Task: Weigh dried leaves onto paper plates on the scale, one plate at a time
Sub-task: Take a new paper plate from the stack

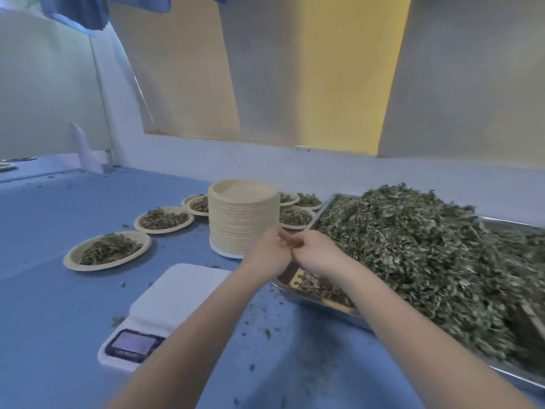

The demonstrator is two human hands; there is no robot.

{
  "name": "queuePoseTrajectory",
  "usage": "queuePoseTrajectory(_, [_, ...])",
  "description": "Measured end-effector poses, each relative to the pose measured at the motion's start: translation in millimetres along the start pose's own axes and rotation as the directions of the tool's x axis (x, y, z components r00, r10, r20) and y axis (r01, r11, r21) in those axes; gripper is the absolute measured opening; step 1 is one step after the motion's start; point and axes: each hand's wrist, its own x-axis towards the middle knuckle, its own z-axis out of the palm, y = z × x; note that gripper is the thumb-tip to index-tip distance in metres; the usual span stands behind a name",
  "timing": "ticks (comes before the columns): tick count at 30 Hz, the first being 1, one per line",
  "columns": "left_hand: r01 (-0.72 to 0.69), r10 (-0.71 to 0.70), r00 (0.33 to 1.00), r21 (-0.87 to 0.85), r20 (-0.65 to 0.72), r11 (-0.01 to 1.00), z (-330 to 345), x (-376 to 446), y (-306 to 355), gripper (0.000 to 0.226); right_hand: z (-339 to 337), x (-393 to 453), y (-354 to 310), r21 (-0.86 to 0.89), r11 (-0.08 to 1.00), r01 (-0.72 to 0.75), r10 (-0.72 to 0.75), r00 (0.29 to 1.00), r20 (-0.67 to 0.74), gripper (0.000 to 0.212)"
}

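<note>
My left hand (pixel 267 256) and my right hand (pixel 317 255) meet fingertip to fingertip, fingers curled, just in front of a tall stack of paper plates (pixel 244 216). Nothing shows between the fingers; the spot is blurred. The white scale (pixel 177 293) lies below my left forearm with a bare platform and a dark display (pixel 132 343). A big heap of dried leaves (pixel 413 255) fills a metal tray (pixel 306 295) on the right.
Several leaf-filled paper plates lie on the blue table: one at the left (pixel 109 250), another (pixel 163 219) further back, others (pixel 296 216) behind the stack. Leaf crumbs are scattered on the table. A wall runs close behind.
</note>
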Motion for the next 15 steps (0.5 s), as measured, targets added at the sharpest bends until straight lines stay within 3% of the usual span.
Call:
queuePoseTrajectory(4, [-0.046, 0.017, 0.987, 0.178, 0.161, 0.983, 45, 16, 13, 0.027, -23, -10, 49, -0.072, 0.994, -0.087, 0.086, 0.996, -0.014, 0.020])
queuePoseTrajectory(7, [-0.104, 0.096, 0.994, 0.212, 0.048, 0.972, 49, 26, 14, 0.034, -28, -6, 61, -0.027, 0.997, -0.076, 0.074, 0.995, -0.072, 0.035])
queuePoseTrajectory(9, [-0.200, 0.239, 0.963, 0.261, -0.125, 0.944, 30, 34, 12, 0.035, -29, 7, 52, -0.009, 1.000, 0.004, -0.005, 0.997, -0.079, 0.041])
queuePoseTrajectory(11, [-0.284, 0.402, 0.875, 0.385, -0.271, 0.878, 0, 44, 9, 0.035, -26, 26, 30, -0.056, 0.990, 0.133, -0.136, 0.988, -0.066, 0.046])
queuePoseTrajectory(13, [-0.261, 0.473, 0.840, 0.566, -0.266, 0.782, -33, 59, 3, 0.035, -22, 48, 2, -0.177, 0.946, 0.270, -0.285, 0.956, -0.065, 0.048])
queuePoseTrajectory(15, [-0.161, 0.378, 0.912, 0.707, -0.160, 0.689, -58, 77, -6, 0.034, -17, 68, -25, -0.285, 0.887, 0.362, -0.395, 0.916, -0.066, 0.048])
